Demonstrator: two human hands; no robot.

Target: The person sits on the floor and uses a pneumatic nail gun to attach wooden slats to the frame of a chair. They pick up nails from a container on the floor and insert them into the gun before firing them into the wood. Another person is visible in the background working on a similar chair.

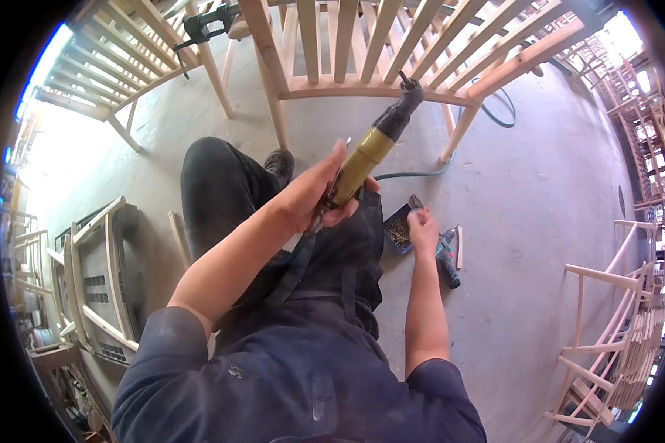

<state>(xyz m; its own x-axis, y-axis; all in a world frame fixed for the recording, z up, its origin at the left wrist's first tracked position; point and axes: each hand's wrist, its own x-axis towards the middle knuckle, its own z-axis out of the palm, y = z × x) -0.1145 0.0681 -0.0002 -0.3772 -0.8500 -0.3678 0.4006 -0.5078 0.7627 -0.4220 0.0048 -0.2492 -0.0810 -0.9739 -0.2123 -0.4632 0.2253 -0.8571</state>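
My left hand is wrapped around the yellow body of an angle-head power driver. Its black angled head points up and away to the right, with a short bit at the tip. My right hand is lower, over the right edge of a small dark box of screws. Its fingers are drawn together; what they hold is hidden. Just beyond those fingers a dark pointed tool shows, its kind unclear. A teal and black cordless drill lies on the floor, right of that hand.
A slatted wooden frame on legs stands ahead, with a second slatted frame at left carrying a black clamp. A green hose trails across the floor. Wooden chair frames stand at right, and more wooden parts at left.
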